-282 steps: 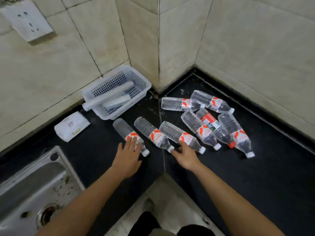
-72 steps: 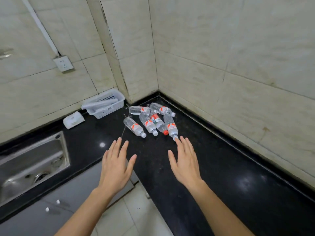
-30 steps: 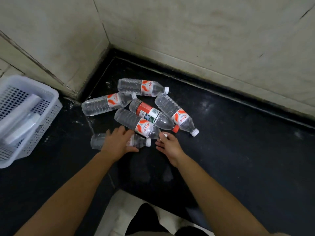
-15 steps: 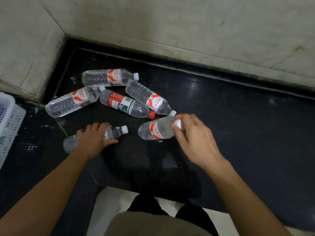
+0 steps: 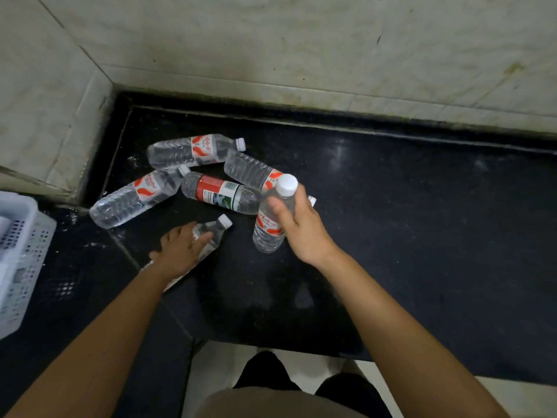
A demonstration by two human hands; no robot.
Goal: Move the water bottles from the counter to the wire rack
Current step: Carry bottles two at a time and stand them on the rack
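Several clear water bottles lie on the black counter (image 5: 422, 221) near the wall corner. My right hand (image 5: 297, 227) grips one white-capped bottle (image 5: 271, 224) and holds it nearly upright, cap toward me. My left hand (image 5: 180, 248) grips another bottle (image 5: 212, 230) that lies tilted on the counter, mostly hidden under my fingers. Behind them lie a red-labelled bottle (image 5: 220, 193), a bottle at the left (image 5: 132, 197), one at the back (image 5: 193, 150) and one (image 5: 250, 171) partly behind the raised bottle. No wire rack is in view.
A white plastic basket (image 5: 21, 254) stands at the left edge of the counter. Tiled walls (image 5: 301, 49) close off the back and left. The counter's front edge (image 5: 271, 346) runs just above my legs, with light floor below.
My right hand has lifted its bottle from lying flat to nearly upright. My left hand has closed round its bottle and turned it, cap now pointing up-right.
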